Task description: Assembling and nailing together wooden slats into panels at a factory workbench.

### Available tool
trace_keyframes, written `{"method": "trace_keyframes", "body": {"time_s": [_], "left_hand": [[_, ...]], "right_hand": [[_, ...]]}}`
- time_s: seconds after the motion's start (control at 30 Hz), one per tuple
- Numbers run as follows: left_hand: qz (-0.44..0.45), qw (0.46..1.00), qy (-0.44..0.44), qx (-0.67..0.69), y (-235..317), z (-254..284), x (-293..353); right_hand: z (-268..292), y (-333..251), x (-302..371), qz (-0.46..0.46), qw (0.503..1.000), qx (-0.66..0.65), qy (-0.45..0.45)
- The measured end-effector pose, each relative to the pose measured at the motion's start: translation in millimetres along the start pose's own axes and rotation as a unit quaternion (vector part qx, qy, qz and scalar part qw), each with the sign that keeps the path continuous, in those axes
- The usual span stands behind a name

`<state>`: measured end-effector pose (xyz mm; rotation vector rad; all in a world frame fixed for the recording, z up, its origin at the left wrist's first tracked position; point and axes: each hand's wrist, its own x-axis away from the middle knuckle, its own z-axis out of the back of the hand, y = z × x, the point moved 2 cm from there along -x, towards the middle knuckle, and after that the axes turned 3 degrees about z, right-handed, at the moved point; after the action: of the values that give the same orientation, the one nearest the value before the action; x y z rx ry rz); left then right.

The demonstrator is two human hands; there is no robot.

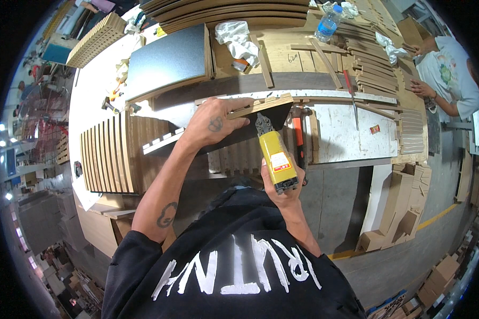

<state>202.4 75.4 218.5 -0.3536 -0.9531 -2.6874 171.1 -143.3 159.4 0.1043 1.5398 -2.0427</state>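
Observation:
My left hand [213,123] is closed on a black panel [275,119] edged with pale wood, its fingers over the wooden strip [266,105] along the top. The panel is tilted above the workbench. In my right hand [285,195] is a yellow nail gun [275,151] with a dark metal nose. That nose is close to the panel's wooden edge, right of my left fingers; I cannot tell whether it touches. My right fingers wrap the tool's lower part and are partly hidden by its body. A hammer [298,137] with an orange handle lies just right of the nail gun.
Slatted wooden pieces [106,154] are stacked at left, dark panels [170,58] behind. A screwdriver [349,85], a water bottle [329,24] and wood strips [375,69] lie farther right. Another person [447,74] stands at the right end. Cardboard boxes [399,207] stand below.

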Motion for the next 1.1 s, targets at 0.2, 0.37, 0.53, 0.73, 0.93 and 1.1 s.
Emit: {"method": "trace_keyframes", "body": {"time_s": [0.2, 0.37, 0.53, 0.73, 0.93, 1.1], "left_hand": [[-0.004, 1.0, -0.001, -0.012, 0.0, -1.0, -0.7], [-0.01, 1.0, 0.003, -0.003, -2.4, -2.2, -2.0], [-0.004, 1.0, 0.001, -0.015, -1.2, -1.0, -1.7], [0.006, 1.0, -0.005, -0.009, -2.8, -2.6, -2.0], [-0.009, 1.0, 0.004, -0.01, -2.7, -3.0, -1.2], [-0.002, 1.0, -0.001, -0.002, 1.5, -1.7, 1.3]], "right_hand": [[-2.0, 0.0, 2.3, 0.005, 1.0, -0.001, 0.01], [-0.8, 2.5, 3.0, -0.011, 1.0, -0.027, 0.006], [-0.1, 1.4, 1.0, 0.004, 1.0, -0.012, 0.005], [-0.6, 0.2, 0.9, 0.0, 1.0, -0.014, 0.004], [0.4, -1.7, 0.7, -0.007, 1.0, -0.005, 0.005], [0.9, 1.9, 3.6, -0.003, 1.0, -0.009, 0.006]]}}
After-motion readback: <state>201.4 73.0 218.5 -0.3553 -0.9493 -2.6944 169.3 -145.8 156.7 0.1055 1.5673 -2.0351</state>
